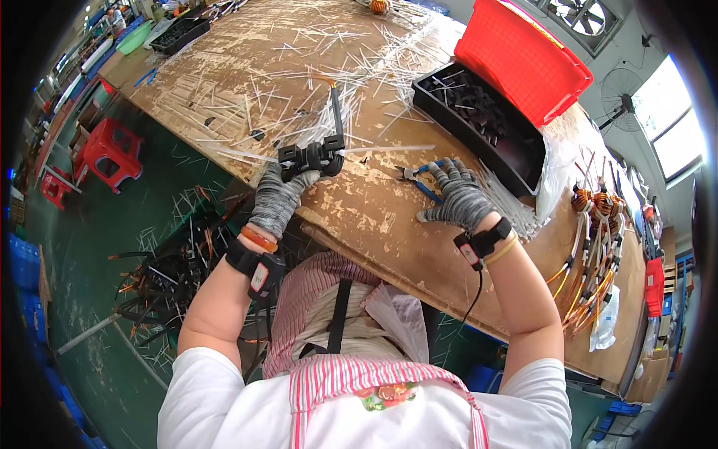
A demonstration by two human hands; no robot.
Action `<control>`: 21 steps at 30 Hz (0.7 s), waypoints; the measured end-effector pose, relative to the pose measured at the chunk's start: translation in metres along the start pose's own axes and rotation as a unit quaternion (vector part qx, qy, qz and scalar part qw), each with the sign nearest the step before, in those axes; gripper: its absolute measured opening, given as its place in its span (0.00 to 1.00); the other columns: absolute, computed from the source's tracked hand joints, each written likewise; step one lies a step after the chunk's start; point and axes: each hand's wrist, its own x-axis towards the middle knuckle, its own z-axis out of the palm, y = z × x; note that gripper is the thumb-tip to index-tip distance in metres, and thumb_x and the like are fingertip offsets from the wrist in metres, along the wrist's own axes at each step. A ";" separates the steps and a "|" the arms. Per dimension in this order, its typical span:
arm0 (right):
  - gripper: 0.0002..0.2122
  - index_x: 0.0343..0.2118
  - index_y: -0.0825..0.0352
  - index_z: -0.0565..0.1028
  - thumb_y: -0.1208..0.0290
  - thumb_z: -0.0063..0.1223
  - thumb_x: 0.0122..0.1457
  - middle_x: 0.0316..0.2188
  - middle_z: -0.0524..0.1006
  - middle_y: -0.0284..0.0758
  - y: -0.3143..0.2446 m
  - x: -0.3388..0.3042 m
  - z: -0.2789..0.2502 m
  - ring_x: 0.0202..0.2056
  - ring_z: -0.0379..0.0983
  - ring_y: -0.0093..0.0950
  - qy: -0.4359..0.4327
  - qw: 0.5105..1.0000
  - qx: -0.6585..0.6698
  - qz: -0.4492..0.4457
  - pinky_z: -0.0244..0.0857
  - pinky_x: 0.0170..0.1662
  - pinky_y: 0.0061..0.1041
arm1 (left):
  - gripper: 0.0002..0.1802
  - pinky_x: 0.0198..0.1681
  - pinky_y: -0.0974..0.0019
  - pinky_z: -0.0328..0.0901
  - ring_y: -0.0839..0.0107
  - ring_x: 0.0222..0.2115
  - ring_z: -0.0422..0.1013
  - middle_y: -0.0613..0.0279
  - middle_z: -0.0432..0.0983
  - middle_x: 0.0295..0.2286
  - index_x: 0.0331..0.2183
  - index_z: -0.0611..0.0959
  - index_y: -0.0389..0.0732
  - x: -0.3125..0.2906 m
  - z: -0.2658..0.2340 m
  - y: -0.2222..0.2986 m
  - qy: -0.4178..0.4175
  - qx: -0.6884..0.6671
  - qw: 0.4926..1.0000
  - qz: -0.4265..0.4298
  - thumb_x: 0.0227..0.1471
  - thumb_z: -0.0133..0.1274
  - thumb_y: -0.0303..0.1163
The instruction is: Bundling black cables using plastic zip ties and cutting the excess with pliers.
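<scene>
My left hand [277,198], in a grey knit glove, is closed on a black cable assembly [313,156] at the table's front edge. Black plastic clips sit on the assembly, and a black-sleeved lead [336,112] with an orange end runs away from it. White cable ties [393,148] stick out from it on both sides. My right hand [460,196], also gloved, lies with fingers spread at the blue-handled side cutters [410,173]. The cutters rest on the table, their handles partly covered by the fingers.
Loose white ties [366,67] litter the worn wooden table [359,217]. A black tray [516,161] of small black parts stands far right, against a red crate [520,60]. Copper coils with leads [598,224] lie at right. Black cables [172,277] fill the floor space at left, near red stools [112,153].
</scene>
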 end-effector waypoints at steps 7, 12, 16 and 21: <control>0.53 0.67 0.60 0.47 0.62 0.71 0.38 0.68 0.42 0.47 0.014 0.025 -0.025 0.67 0.43 0.46 -0.140 0.989 0.057 -0.001 0.46 0.67 0.36 | 0.22 0.18 0.76 0.55 0.83 0.15 0.59 0.73 0.72 0.22 0.41 0.79 0.42 0.004 0.002 0.005 0.003 0.020 1.000 -0.018 0.45 0.67 0.39; 0.48 0.63 0.60 0.58 0.64 0.72 0.36 0.62 0.59 0.48 0.017 0.031 -0.022 0.63 0.53 0.46 -0.065 0.996 -0.014 -0.063 0.51 0.65 0.38 | 0.27 0.15 0.76 0.54 0.84 0.13 0.60 0.73 0.73 0.22 0.48 0.76 0.43 0.011 -0.009 -0.004 0.014 -0.031 0.992 -0.121 0.48 0.65 0.42; 0.37 0.55 0.65 0.68 0.66 0.68 0.36 0.49 0.71 0.44 0.007 0.035 -0.030 0.53 0.64 0.46 -0.054 0.994 -0.054 -0.079 0.59 0.57 0.42 | 0.31 0.14 0.77 0.54 0.83 0.13 0.60 0.73 0.72 0.22 0.51 0.74 0.43 0.011 -0.010 -0.002 -0.008 -0.069 0.989 -0.132 0.48 0.65 0.44; 0.19 0.40 0.64 0.75 0.63 0.60 0.43 0.40 0.75 0.44 -0.010 0.031 -0.034 0.42 0.73 0.45 0.056 0.995 -0.025 -0.078 0.68 0.44 0.39 | 0.22 0.15 0.78 0.54 0.84 0.13 0.59 0.74 0.72 0.21 0.45 0.78 0.43 0.008 -0.004 0.006 0.023 -0.034 0.991 -0.131 0.51 0.62 0.43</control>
